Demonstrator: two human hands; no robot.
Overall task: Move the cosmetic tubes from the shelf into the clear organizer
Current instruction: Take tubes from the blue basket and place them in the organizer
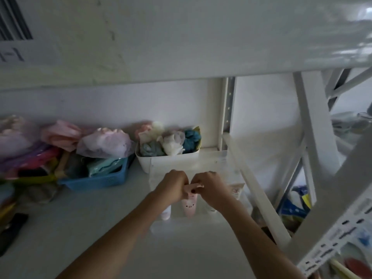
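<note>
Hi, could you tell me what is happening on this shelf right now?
A person is sorting cosmetic tubes on a white shelf. Both hands meet over the clear organizer: the left hand and the right hand together grip the top of a pink tube, which stands upright in the organizer. A paler tube stands just to its left. Behind are a white bin and a blue basket, both full of soft items.

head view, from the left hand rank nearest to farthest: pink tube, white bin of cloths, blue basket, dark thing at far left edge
1. pink tube: at the left hand, between both hands.
2. white bin: just behind the hands.
3. blue basket: off to the left.
4. dark thing: far left edge of the shelf.
</note>
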